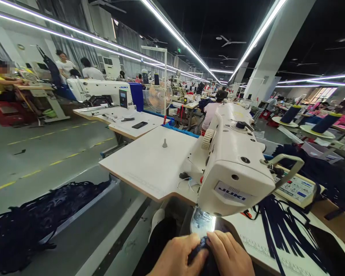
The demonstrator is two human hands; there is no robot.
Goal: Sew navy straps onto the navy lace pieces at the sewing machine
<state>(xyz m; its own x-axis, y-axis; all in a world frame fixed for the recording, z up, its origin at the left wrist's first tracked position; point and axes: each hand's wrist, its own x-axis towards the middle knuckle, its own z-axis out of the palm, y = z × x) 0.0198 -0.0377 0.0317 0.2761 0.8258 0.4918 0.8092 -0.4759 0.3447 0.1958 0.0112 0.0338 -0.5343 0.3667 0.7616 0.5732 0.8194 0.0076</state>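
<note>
Both my hands sit at the bottom edge, just in front of the needle area of a white sewing machine [232, 161]. My left hand [178, 256] and my right hand [229, 253] are closed together, pinching a piece of dark navy fabric [203, 249] between them under the lit presser foot [201, 222]. Dark navy strips [278, 226] lie on the table to the right of my right hand.
A white table [149, 161] extends left of the machine, with a small spool pin [165, 143]. A heap of dark fabric [31, 222] fills a trough at lower left. Another machine [100, 92], a fan [158, 97] and other workers are behind. Thread cones [290, 114] stand at right.
</note>
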